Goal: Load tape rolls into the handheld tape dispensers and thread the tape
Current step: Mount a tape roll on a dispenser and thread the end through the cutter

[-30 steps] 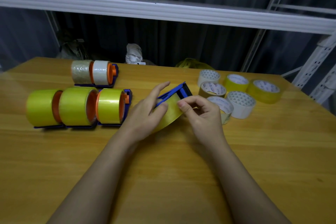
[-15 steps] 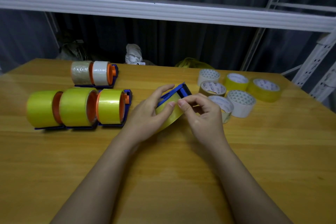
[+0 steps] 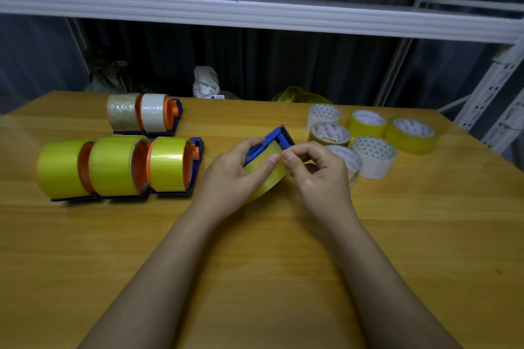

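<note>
- Blue dispenser (image 3: 273, 137) with yellow tape roll (image 3: 266, 178) sits at table (image 3: 255, 278) centre, between both hands; position much as half a second ago.
- Left hand (image 3: 235, 176) grips the dispenser and roll from the left, fingers curled round the blue frame, thumb pressed on the tape face. A second ago its index finger was stretched out; it is now curled in.
- Right hand (image 3: 317, 170) pinches the tape end between thumb and forefinger, just below the toothed cutter. Its fingertips now meet the left thumb; earlier they were apart.
- Five loaded dispensers (image 3: 119, 167) stand left, unmoved.
- Spare rolls (image 3: 371, 139) lie right, unmoved.
</note>
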Motion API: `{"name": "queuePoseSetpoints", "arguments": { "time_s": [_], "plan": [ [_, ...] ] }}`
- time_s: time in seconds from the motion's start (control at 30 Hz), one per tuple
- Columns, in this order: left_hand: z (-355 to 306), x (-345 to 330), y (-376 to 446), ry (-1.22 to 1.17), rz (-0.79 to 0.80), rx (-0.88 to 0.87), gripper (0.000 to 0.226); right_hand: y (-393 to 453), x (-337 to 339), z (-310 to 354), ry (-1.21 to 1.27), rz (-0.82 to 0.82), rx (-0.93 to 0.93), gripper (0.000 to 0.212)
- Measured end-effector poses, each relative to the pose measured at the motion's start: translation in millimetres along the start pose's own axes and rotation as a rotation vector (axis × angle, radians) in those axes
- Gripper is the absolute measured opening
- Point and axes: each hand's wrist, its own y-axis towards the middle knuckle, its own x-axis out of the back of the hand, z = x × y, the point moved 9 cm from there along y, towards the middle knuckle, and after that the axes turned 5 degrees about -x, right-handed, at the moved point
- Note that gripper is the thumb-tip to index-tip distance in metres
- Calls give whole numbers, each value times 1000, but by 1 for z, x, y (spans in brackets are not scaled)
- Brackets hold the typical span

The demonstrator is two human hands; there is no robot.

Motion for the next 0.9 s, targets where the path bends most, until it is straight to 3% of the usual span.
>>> {"name": "queuePoseSetpoints", "arguments": {
  "time_s": [0.2, 0.37, 0.8, 0.9],
  "plan": [
    [-3, 1, 0, 24, 9, -23, 64, 0, 2, -5, -15, -20, -37, 23],
    [5, 5, 0, -36, 6, -26, 48, 10, 48, -23, 91, -278, -155, 21],
    [8, 9, 3, -101, 55, -2, 61, 11, 40, -17, 197, -218, -112, 15],
    [2, 7, 2, -118, 43, -23, 56, 9, 37, -12, 239, -189, -66, 11]
  ]
}}
